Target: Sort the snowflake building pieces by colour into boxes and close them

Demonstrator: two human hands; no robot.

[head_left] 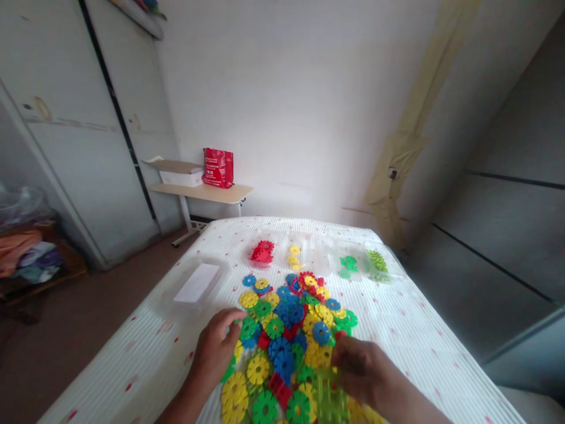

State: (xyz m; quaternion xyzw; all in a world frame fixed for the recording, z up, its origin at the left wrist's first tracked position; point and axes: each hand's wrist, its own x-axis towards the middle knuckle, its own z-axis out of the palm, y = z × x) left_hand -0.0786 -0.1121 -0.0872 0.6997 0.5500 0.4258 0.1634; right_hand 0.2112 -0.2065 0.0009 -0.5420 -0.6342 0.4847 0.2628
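Observation:
Several toothed plastic discs in yellow, green, blue and red lie heaped before me, with small red blocks among them. My left hand [218,344] is at the heap's left edge, thumb and forefinger apart, near a green disc [248,327]. On the right side my right hand [368,368] is curled closed and slightly blurred. A bit of red shows at its fingertips, but I cannot tell whether it is held. Right beside its fingers is a blurred light-green lattice piece [330,396]. A blue disc [321,333] lies between the hands.
Clear containers stand along the back: red pieces [263,252], yellow discs [293,259], green pieces [348,263] and light-green lattice pieces [377,261]. A clear tray with a white paper [197,282] lies left. Behind is a side table [207,192] with a red bag [218,168].

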